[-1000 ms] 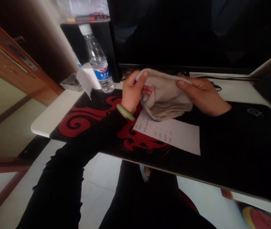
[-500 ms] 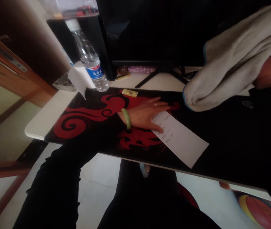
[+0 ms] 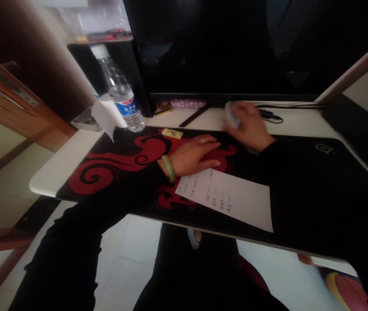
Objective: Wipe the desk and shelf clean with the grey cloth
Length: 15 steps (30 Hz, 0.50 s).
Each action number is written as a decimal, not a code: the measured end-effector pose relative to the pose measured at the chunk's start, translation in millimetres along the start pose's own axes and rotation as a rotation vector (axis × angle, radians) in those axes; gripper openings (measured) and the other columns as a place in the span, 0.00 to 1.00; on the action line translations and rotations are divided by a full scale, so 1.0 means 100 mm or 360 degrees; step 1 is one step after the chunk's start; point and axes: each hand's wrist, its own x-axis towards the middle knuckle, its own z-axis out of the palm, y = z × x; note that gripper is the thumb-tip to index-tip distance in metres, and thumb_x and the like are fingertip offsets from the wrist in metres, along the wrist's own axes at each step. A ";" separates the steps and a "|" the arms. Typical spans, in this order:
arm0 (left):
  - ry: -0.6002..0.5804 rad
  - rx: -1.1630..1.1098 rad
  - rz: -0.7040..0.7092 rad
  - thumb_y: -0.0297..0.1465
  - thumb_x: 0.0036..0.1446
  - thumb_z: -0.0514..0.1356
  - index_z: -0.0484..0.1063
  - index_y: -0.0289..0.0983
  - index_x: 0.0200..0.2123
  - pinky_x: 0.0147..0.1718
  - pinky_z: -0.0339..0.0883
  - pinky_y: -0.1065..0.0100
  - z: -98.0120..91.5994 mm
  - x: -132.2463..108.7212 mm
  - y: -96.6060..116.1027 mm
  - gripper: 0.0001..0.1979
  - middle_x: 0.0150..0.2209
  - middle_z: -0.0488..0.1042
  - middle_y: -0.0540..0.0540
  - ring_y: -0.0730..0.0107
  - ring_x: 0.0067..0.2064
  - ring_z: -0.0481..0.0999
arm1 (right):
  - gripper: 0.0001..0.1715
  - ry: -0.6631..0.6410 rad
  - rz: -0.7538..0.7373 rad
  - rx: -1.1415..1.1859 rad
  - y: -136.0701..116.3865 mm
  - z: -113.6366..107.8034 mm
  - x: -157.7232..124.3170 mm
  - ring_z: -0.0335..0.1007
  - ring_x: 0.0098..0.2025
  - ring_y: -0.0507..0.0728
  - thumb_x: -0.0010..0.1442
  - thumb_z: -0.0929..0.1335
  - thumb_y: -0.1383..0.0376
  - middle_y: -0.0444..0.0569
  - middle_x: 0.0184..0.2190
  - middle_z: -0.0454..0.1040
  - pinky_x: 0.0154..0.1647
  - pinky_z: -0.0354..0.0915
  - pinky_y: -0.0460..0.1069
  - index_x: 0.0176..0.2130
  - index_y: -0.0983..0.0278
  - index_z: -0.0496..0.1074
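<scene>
My left hand point(image 3: 193, 155) lies flat on the black-and-red desk mat point(image 3: 88, 179), fingers stretched out, with a green bangle point(image 3: 168, 168) on the wrist. Just below its fingers is a sheet of white paper point(image 3: 249, 203) with handwriting, flat on the mat. My right hand point(image 3: 250, 127), smeared by motion, is at the mat's back edge in front of the monitor. Its fingers are closed around a bunched, greyish-white cloth point(image 3: 231, 115), mostly hidden by the hand. A small yellow box point(image 3: 172, 133) lies on the mat beyond my left hand.
A water bottle point(image 3: 128, 108) and a curled piece of white paper point(image 3: 108, 119) stand at the back left. Behind the mat is a large dark monitor point(image 3: 203, 52). A purple dotted pouch point(image 3: 188, 103) lies under it, and black cables point(image 3: 271, 115) run to the right.
My right hand has come down and left from the upper right, and the cloth that hung spread over it is now bunched up. The written sheet has turned and shows more of its writing.
</scene>
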 end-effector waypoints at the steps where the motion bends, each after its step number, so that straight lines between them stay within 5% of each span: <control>1: -0.0016 0.0027 -0.0056 0.46 0.76 0.61 0.68 0.34 0.73 0.77 0.58 0.47 0.02 0.03 -0.03 0.32 0.77 0.64 0.33 0.48 0.80 0.61 | 0.33 -0.0152 -0.0061 -0.0086 -0.03 0.11 -0.01 0.63 0.74 0.76 0.78 0.65 0.49 0.64 0.74 0.67 0.73 0.64 0.69 0.73 0.60 0.71; 3: -0.0049 0.0062 -0.0155 0.48 0.77 0.59 0.66 0.31 0.75 0.79 0.53 0.46 0.06 0.08 -0.09 0.34 0.79 0.60 0.32 0.47 0.82 0.54 | 0.36 -0.0295 -0.0040 -0.0280 -0.08 0.25 0.05 0.62 0.73 0.79 0.77 0.66 0.50 0.66 0.77 0.62 0.70 0.65 0.70 0.76 0.60 0.68; 10: -0.0068 0.0032 -0.0155 0.49 0.79 0.55 0.64 0.31 0.76 0.80 0.54 0.47 0.12 0.09 -0.09 0.35 0.80 0.59 0.32 0.49 0.83 0.54 | 0.48 -0.0417 0.0261 -0.0599 -0.24 0.38 0.53 0.65 0.70 0.83 0.77 0.63 0.39 0.77 0.72 0.65 0.64 0.64 0.70 0.79 0.68 0.60; 15: -0.0157 0.0008 -0.0025 0.48 0.78 0.57 0.65 0.31 0.75 0.79 0.55 0.47 0.17 0.03 0.00 0.35 0.79 0.61 0.31 0.47 0.82 0.55 | 0.42 -0.0297 0.0230 -0.0461 -0.14 0.44 0.57 0.66 0.71 0.75 0.78 0.65 0.43 0.73 0.71 0.70 0.68 0.59 0.65 0.75 0.68 0.66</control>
